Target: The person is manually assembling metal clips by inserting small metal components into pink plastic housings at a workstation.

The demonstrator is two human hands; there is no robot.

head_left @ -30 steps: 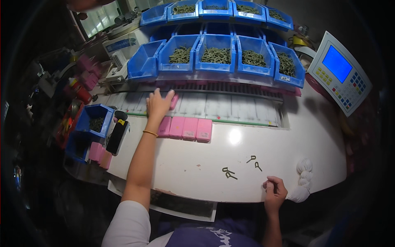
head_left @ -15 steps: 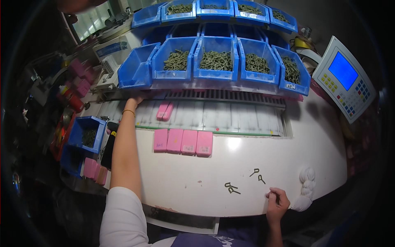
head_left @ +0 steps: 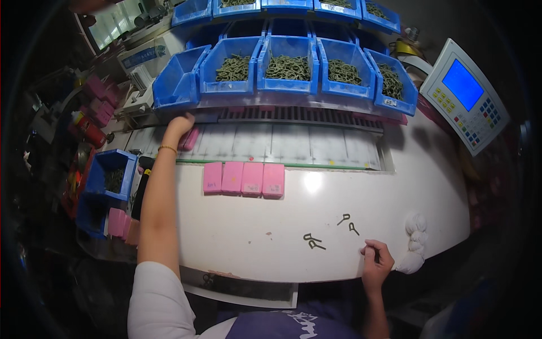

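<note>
My left hand [head_left: 179, 124] reaches over the far left of the glass-edged strip, under the blue bins. A pink block pair [head_left: 191, 139] lies right beside its wrist and fingers, partly covered by the hand; whether they touch is unclear. Most of the left fingers are hidden. Near the front right edge of the table my right hand [head_left: 377, 261] is closed, thumb against curled fingers; anything inside is too small to make out. Several small dark green looped metal pieces [head_left: 314, 242] lie just left of it. A bundle of white cord [head_left: 415, 243] lies to its right.
Several pink blocks [head_left: 244, 178] stand in a row mid-table. Blue bins [head_left: 288, 85] of green looped pieces line the back, the leftmost bin [head_left: 179, 79] showing bare walls. A keypad display [head_left: 466, 93] leans at right. More blue bins [head_left: 113, 172] and a red bottle [head_left: 89, 130] sit left.
The pink block pair has shifted left along the strip to beside my left hand. That hand has turned and come slightly back from the bins' edge. My right hand stays much the same; the view has tilted slightly.
</note>
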